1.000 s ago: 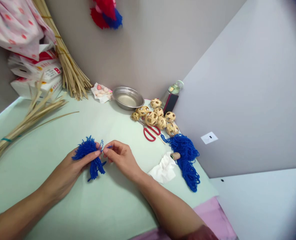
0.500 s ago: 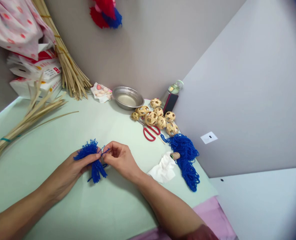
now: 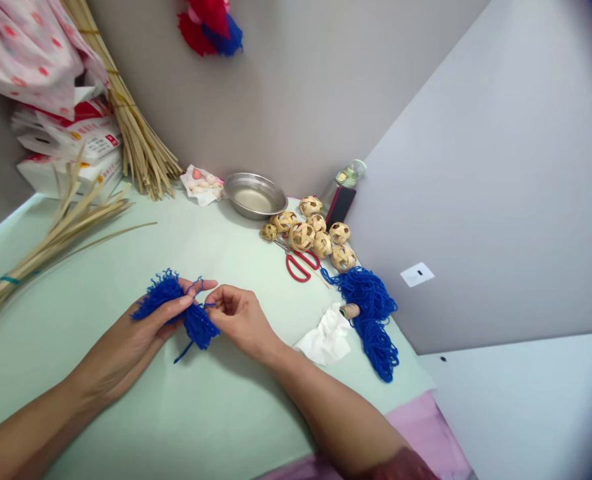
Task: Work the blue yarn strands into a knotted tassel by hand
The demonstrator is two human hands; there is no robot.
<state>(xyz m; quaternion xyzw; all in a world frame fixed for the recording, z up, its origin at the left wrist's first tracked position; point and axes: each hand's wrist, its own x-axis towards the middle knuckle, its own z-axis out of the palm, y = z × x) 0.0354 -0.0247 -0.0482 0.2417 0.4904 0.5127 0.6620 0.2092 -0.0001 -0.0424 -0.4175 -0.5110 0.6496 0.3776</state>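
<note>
My left hand (image 3: pixel 146 327) pinches a blue yarn tassel (image 3: pixel 199 327) around its middle, between thumb and fingers. Fluffy cut ends stick out above the thumb, and a second bunch hangs out on the right with one loose strand trailing down. Close beside it, my right hand (image 3: pixel 239 317) is closed, thumb against fingertips, on a short yarn strand (image 3: pixel 209 305) that comes from the tassel. Both hands are held above the pale green tabletop (image 3: pixel 141 413).
Red-handled scissors (image 3: pixel 299 267) lie beyond my right hand, against several woven balls (image 3: pixel 302 237). On the right are a blue yarn skein (image 3: pixel 371 313), a thread spool (image 3: pixel 350 311) and crumpled tissue (image 3: pixel 326 337). A metal bowl (image 3: pixel 256 197) stands behind; plant strips (image 3: pixel 51 247) lie left.
My left hand has tilted the tassel and shifted it slightly left, so its hanging bunch now points more to the right. My right hand stays nearly in place at the strand.
</note>
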